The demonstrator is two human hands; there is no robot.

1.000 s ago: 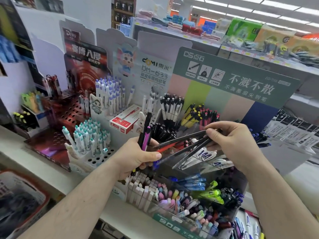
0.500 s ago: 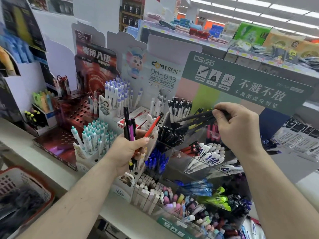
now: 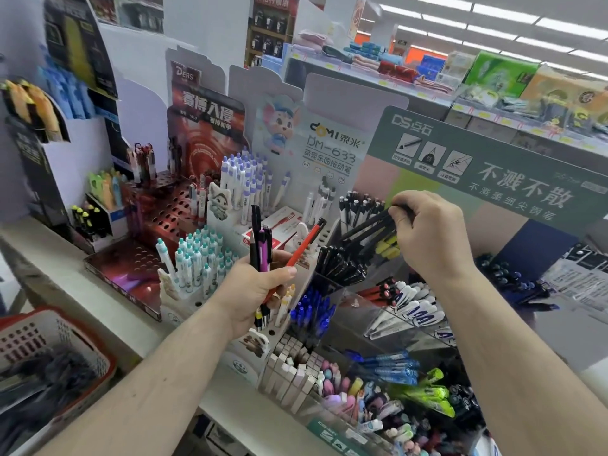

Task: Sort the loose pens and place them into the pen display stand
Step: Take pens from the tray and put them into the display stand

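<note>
few loose pens upright in a fist, black, purple, one red tilted; black pens slanting over clear stand.

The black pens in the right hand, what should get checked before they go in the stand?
1. Right hand grips the black pens: ok.
2. Their tips point at the black pen compartment: ok.
3. Room left in that compartment: cannot tell.
4. Left hand holds the red pen and purple pen clear of the drop: ok.
5. All pens in the right hand the same kind: cannot tell.
</note>
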